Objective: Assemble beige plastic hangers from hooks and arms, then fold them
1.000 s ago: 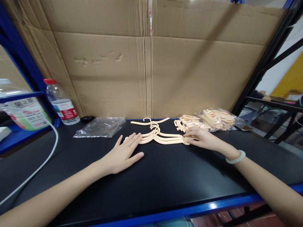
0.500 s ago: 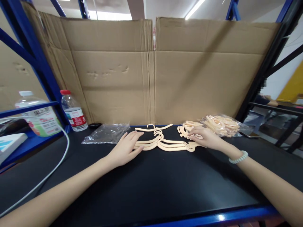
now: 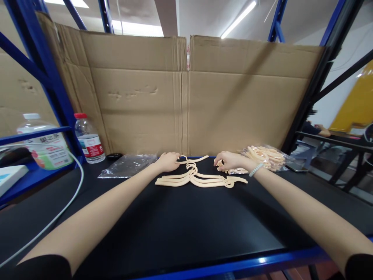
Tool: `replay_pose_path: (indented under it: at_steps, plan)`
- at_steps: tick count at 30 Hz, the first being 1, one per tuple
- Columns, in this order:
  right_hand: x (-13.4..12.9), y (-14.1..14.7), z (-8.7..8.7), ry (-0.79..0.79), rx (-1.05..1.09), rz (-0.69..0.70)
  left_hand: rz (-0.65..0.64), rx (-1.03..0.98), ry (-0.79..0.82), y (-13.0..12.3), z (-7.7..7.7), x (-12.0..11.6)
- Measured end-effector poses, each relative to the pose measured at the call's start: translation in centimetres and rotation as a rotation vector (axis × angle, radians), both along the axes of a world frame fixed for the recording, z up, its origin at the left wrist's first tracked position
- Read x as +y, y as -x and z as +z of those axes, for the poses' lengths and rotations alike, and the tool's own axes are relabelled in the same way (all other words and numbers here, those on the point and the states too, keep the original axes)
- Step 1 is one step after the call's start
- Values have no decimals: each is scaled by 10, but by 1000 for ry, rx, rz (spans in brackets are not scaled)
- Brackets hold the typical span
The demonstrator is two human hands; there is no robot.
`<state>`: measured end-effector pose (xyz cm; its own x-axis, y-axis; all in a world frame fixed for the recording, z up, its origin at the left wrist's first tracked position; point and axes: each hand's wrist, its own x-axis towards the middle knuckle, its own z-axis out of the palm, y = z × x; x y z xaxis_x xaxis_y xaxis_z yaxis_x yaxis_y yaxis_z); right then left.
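Several cream hangers (image 3: pixel 175 181) lie overlapped on the black table, their hooks pointing away from me. Behind them is another cream hanger (image 3: pixel 199 159), and my left hand (image 3: pixel 169 161) is closed on its left end. My right hand (image 3: pixel 229 160), with a beaded bracelet on the wrist, is curled over small cream pieces (image 3: pixel 219 163) to the right of that hanger. Its fingers are bent round a piece. Just beyond the right wrist lies a clear bag of cream parts (image 3: pixel 266 155).
A flat clear plastic bag (image 3: pixel 128 165), a red-capped bottle (image 3: pixel 91 144) and a larger bottle (image 3: pixel 49 149) stand or lie at the left. A white cable (image 3: pixel 71 198) crosses the left side. Cardboard (image 3: pixel 140 97) closes off the back. A person (image 3: pixel 313 128) is at far right.
My left hand has moved off the overlapped hangers, away from me, and taken the rear hanger's left end. My right hand has shifted left and curled over the small pieces.
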<state>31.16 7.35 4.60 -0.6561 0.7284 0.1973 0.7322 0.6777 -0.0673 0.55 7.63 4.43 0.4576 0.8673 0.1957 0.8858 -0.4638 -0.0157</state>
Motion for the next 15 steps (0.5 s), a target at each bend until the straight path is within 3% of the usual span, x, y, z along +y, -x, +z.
replay_pose_path:
  at_steps: [5,10,15]
  plan:
    - [4,4,-12,5,-37,26,63,12,57,0,-12,15]
    - [6,4,-20,-15,2,27,74,-40,13,1,-22,21]
    - [5,5,-20,-66,121,-6,63,-91,-36,-1,-19,19]
